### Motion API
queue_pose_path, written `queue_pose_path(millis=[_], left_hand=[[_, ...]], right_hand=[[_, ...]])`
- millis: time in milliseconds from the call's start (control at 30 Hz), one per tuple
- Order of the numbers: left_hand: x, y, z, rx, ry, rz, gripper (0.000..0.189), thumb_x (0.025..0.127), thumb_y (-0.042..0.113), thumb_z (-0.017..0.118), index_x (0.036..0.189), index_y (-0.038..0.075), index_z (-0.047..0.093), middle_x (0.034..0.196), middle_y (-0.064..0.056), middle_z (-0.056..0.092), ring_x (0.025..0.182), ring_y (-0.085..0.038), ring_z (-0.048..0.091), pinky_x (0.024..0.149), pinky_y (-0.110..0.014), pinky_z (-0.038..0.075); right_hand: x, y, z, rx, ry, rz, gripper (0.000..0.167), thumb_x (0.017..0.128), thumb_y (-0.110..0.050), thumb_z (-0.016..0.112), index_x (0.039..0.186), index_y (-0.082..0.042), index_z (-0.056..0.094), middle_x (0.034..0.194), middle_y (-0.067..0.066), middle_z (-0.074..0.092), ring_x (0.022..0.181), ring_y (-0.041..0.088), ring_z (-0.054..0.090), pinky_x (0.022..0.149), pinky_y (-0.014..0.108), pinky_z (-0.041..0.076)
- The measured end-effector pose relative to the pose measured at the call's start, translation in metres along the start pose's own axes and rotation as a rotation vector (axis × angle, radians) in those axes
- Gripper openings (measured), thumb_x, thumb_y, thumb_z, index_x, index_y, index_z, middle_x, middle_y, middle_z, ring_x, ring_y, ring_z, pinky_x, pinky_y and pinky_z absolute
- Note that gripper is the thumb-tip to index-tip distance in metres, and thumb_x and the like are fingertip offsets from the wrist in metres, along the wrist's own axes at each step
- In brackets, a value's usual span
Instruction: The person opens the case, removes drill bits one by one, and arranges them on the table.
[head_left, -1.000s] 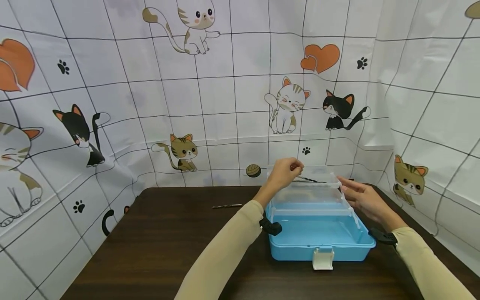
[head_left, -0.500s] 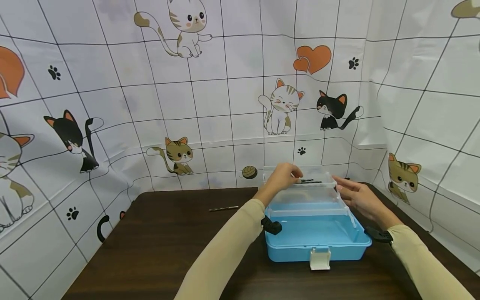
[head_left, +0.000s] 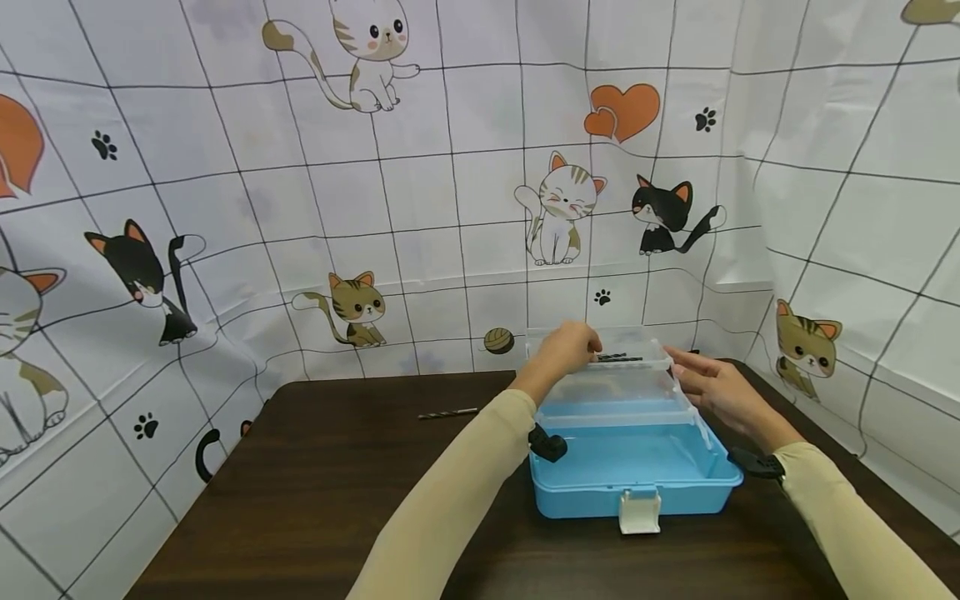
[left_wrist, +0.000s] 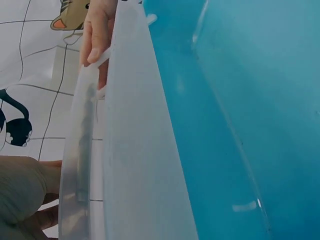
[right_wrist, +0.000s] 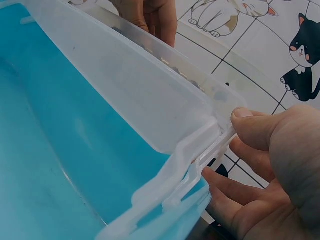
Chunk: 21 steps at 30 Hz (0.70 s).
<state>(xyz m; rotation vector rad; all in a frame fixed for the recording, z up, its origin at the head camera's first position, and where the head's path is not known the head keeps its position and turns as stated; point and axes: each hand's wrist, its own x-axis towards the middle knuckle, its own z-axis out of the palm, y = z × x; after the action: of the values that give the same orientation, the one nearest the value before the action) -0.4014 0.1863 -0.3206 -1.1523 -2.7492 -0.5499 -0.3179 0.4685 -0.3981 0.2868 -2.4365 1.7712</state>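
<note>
A light-blue box [head_left: 585, 502] stands with its frosted tiers raised at the back. Dark drill bits [head_left: 621, 358] lie in the clear upper tray [head_left: 647, 342]. Over that tray's left part, my left hand [head_left: 561, 354] is bent downward at the bits' left ends. Its fingertips are hidden, so I cannot tell whether they still hold a bit. My right hand [head_left: 720, 396] pinches the upper tray's right end; in the right wrist view its thumb [right_wrist: 257, 127] lies on the white plastic edge, with other fingers beneath.
Another drill bit [head_left: 447, 413] lies on the dark wooden table [head_left: 315, 483], left of the box. A white latch [head_left: 640, 512] hangs open at the box front. A cat-print sheet [head_left: 450, 167] rises behind the table and along its right side.
My left hand has lowered into the upper tray, bringing a drill bit down beside another. My right hand keeps its place at the tray's end. The head view has shifted slightly.
</note>
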Motion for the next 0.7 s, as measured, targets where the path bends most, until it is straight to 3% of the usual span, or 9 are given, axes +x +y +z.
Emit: queue_pose_path(millis=[133, 400, 700], left_hand=[[0.000, 0.003, -0.002, -0.003, -0.011, -0.023, 0.025, 0.099, 0.013, 0.070, 0.124, 0.010, 0.074, 0.114, 0.000, 0.072, 0.101, -0.012, 0.066, 0.078, -0.023, 0.053], [0.000, -0.002, -0.005, -0.037, -0.049, -0.018, 0.022, 0.099, 0.011, 0.070, 0.120, 0.007, 0.076, 0.114, -0.002, 0.072, 0.102, -0.016, 0.067, 0.079, -0.023, 0.054], [-0.005, -0.008, -0.018, 0.026, -0.101, -0.055, 0.025, 0.097, -0.003, 0.065, 0.116, 0.008, 0.077, 0.113, -0.002, 0.073, 0.106, -0.018, 0.067, 0.084, -0.025, 0.054]], right_hand=[[-0.001, -0.001, 0.001, 0.001, -0.004, -0.012, 0.062, 0.107, -0.034, 0.055, 0.160, -0.009, 0.034, 0.157, 0.029, 0.032, 0.127, 0.032, 0.055, 0.089, 0.041, 0.056], [-0.001, 0.001, 0.000, 0.018, -0.015, -0.027, 0.060, 0.108, -0.031, 0.055, 0.160, -0.011, 0.034, 0.158, 0.028, 0.032, 0.119, 0.012, 0.059, 0.089, 0.038, 0.056], [0.000, 0.003, 0.001, 0.033, -0.009, -0.010, 0.062, 0.106, -0.033, 0.057, 0.160, -0.012, 0.034, 0.159, 0.025, 0.032, 0.118, 0.008, 0.059, 0.090, 0.038, 0.055]])
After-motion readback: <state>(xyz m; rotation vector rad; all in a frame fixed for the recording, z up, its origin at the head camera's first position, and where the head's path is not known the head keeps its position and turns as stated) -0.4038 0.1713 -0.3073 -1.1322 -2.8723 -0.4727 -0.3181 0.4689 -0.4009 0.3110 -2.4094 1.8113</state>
